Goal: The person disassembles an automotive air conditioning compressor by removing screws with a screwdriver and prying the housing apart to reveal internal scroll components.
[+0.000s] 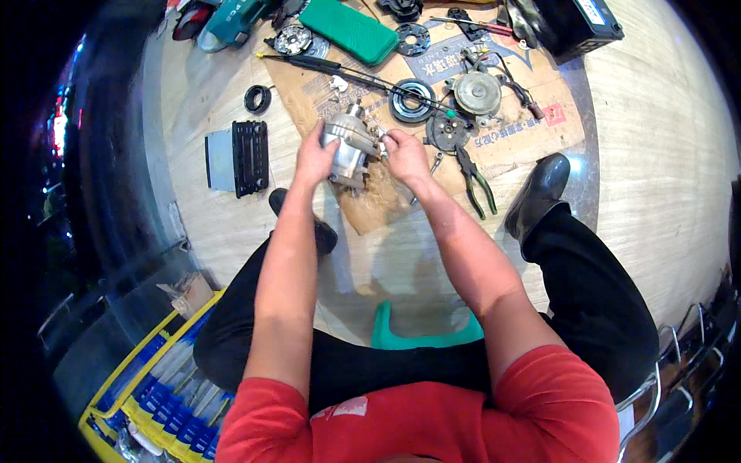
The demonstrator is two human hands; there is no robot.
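Note:
A silvery metal compressor body [349, 147] with a shaft stub on top is held slightly above the cardboard. My left hand [315, 158] is wrapped round its left side, thumb across the casing. On its other side my right hand [405, 157] is closed in a pinch against the casing; a thin shiny piece shows at the fingertips, too small to name. Black-and-green pliers [475, 181] lie to the right of that hand. Beyond it rest a round black pulley [412, 100] and a dark disc with holes [448, 133].
Cardboard [532, 143] covers the floor under several loose parts, among them a round grey housing [477, 94]. A green case [349, 31], a teal power tool [235, 23] and a black battery [579, 27] stand farther off. At left are a black ring [257, 99] and black slotted part [249, 158].

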